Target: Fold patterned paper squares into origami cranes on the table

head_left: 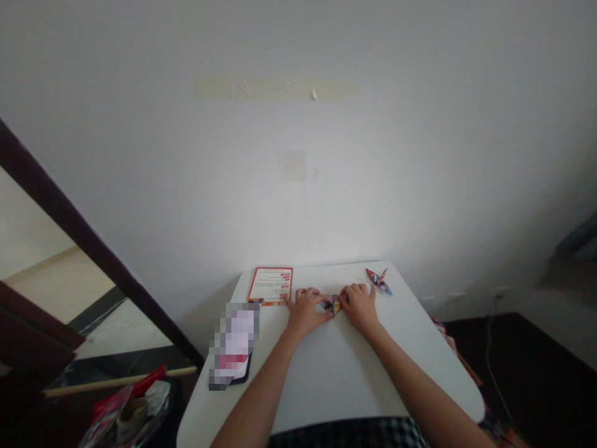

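Near the middle of the white table, a small folded piece of colourful printed paper (336, 305) lies between my two hands. My left hand (306, 312) grips its left side, thumb and forefinger closed on it. From the other side my right hand (360, 306) presses its curled fingers on the paper's right end and covers part of it. Beyond my right hand lies an origami piece with pointed ends (379, 281), made of similar colourful paper.
A printed sheet with a red border (271, 285) lies at the table's back left. A phone (236, 348), partly pixelated, lies at the left edge of the white table (336, 386). The wall (345, 211) stands directly behind. A filled bin (135, 410) is at lower left.
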Action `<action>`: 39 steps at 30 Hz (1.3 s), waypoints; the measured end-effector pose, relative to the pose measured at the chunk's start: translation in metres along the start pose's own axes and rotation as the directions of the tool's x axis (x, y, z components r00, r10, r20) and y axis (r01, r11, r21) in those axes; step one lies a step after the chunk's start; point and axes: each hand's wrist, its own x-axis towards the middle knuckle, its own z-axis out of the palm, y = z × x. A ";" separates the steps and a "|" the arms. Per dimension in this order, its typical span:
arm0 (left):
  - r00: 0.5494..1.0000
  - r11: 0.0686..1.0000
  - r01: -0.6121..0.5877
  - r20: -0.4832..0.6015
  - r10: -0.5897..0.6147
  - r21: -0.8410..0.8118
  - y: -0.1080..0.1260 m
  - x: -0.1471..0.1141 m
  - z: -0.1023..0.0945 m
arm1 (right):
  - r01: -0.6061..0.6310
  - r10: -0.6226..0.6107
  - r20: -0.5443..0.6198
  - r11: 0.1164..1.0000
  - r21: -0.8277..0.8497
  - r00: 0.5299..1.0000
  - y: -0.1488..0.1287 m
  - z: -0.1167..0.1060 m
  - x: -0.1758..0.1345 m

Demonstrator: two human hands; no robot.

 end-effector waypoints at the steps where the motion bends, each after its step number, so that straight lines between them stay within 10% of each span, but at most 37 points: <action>1: 1.000 1.000 -0.001 -0.010 0.001 0.008 0.001 0.000 0.000 | -0.004 0.004 0.001 1.000 -0.008 1.000 -0.001 0.000 0.000; 39: 0.999 0.992 0.011 -0.045 -0.005 0.128 0.013 -0.006 0.002 | -0.038 0.033 -0.046 0.990 -0.136 0.998 -0.008 -0.008 0.004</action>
